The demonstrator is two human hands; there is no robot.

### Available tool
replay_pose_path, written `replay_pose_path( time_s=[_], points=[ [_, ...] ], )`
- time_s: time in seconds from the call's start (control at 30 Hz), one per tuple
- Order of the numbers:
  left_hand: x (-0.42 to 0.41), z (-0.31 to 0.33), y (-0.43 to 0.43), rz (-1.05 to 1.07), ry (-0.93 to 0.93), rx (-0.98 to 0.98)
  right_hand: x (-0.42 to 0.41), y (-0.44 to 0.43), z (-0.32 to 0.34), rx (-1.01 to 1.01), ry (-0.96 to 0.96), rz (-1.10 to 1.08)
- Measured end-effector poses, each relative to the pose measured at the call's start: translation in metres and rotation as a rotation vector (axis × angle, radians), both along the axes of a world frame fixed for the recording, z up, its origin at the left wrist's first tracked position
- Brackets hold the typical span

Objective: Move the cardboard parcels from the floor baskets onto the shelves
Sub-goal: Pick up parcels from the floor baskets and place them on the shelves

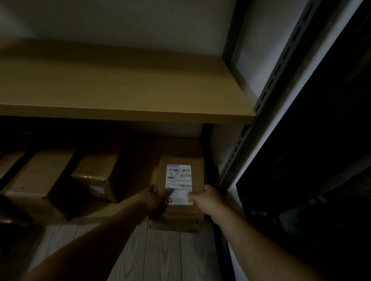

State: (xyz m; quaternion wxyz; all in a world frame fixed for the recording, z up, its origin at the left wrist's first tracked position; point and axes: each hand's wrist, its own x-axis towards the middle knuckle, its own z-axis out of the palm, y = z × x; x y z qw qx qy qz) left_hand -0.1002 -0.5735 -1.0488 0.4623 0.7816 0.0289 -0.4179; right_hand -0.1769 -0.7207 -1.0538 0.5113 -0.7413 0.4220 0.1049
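Note:
A small cardboard parcel (181, 175) with a white shipping label on top sits at the right end of the lower shelf, its near end hanging over the shelf's front edge. My left hand (154, 198) grips its near left corner with the thumb on the label. My right hand (204, 198) grips its near right corner, thumb on top. Other cardboard parcels lie on the same shelf to the left: a taped one (96, 173) and a bigger one (38, 187). No floor basket is in view.
The upper wooden shelf (118, 85) holds nothing in view. A dark slotted metal upright (268, 98) stands just right of the parcel. Pale wood-grain floor (161, 259) lies below. The right side is a dark space. Light is dim.

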Motion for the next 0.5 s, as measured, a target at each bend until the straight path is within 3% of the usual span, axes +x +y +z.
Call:
replay_pose_path(
  time_s=[0.23, 0.5],
  points=[
    [-0.028, 0.006, 0.027, 0.170, 0.095, -0.110, -0.016, 0.040, 0.018, 0.071, -0.095, -0.002],
    [-0.071, 0.144, 0.103, 0.223, 0.152, -0.072, -0.055, 0.107, 0.159, 0.060, -0.017, 0.066]
  ],
)
